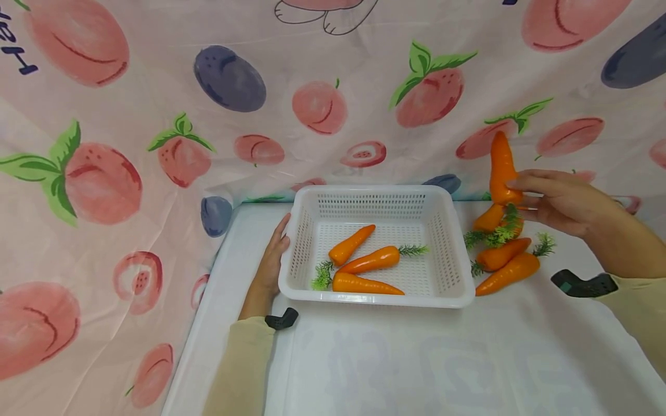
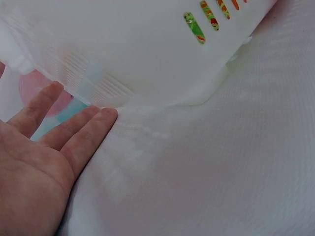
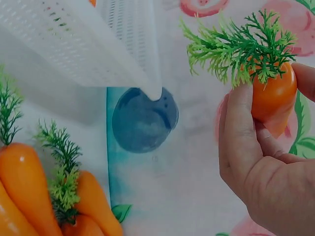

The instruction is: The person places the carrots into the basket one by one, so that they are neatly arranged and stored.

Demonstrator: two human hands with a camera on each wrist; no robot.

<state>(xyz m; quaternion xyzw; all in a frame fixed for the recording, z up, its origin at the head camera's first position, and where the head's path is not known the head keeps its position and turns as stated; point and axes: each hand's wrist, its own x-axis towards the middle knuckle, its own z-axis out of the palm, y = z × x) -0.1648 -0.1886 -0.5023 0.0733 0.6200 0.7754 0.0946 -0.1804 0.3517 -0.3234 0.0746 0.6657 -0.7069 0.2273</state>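
My right hand (image 1: pixel 562 202) pinches an orange toy carrot (image 1: pixel 502 164) between thumb and fingers, its tip pointing up in the head view. In the right wrist view the green leafy top (image 3: pixel 241 51) of this carrot shows beside the fingers. Below that hand lie several more carrots (image 1: pixel 512 273), heaped at the right of a white plastic basket (image 1: pixel 426 301). Three carrots rest inside the basket, one of them (image 1: pixel 369 260) across the middle. At the basket's left side is my left hand (image 1: pixel 267 263), its fingers extended along the outer wall; the fingertips (image 2: pixel 109 114) come right to its lower edge.
The basket stands on a white-covered table (image 1: pixel 374 358). Behind and to the left hangs a pink cloth (image 1: pixel 322 52) printed with fruit, close to the basket's far rim. Dark wrist devices (image 1: pixel 583 284) sit at both sleeve ends.
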